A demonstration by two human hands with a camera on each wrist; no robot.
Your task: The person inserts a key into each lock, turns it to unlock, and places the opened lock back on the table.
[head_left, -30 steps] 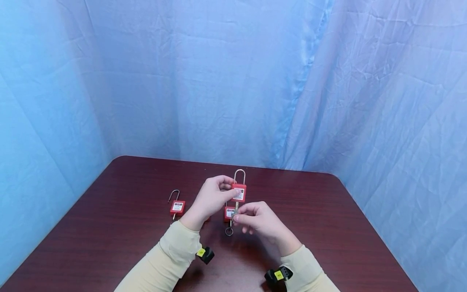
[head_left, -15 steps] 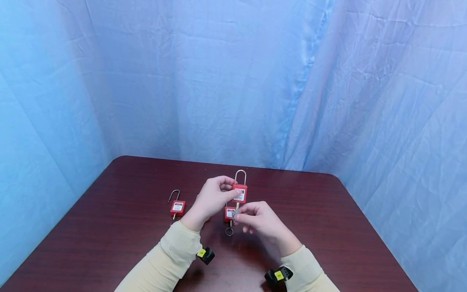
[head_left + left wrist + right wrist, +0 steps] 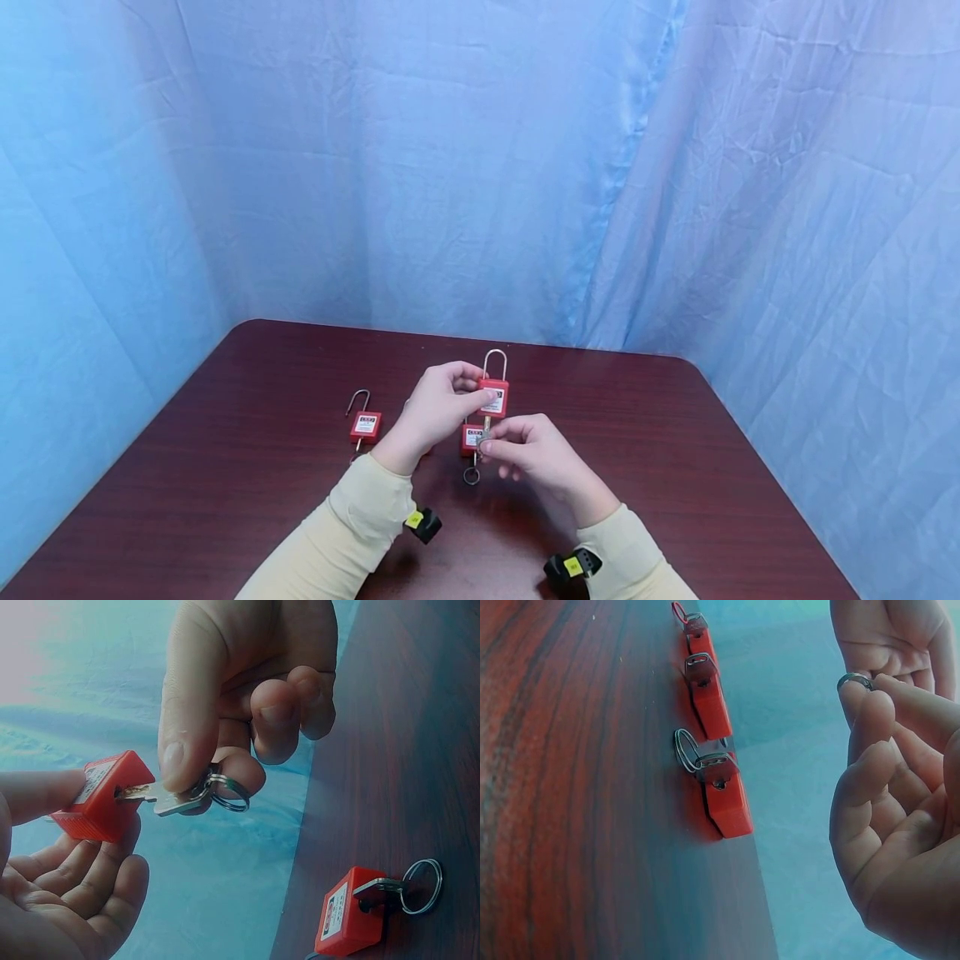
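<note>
Our left hand (image 3: 435,408) grips the red padlock (image 3: 492,397) by its body, while our right hand (image 3: 536,454) at 5 o'clock pinches the key (image 3: 169,799) in its keyhole. We judge the padlock light, rigid and smooth-sided: grip its flat faces.

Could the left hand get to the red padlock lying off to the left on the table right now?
Probably not yet. The left hand holds the lifted red padlock while the right hand pinches the silver key in it. The path to the red padlock with the raised shackle looks clear.

head: high, forward-down | wrists: close, both show table padlocks (image 3: 351,911)
</note>
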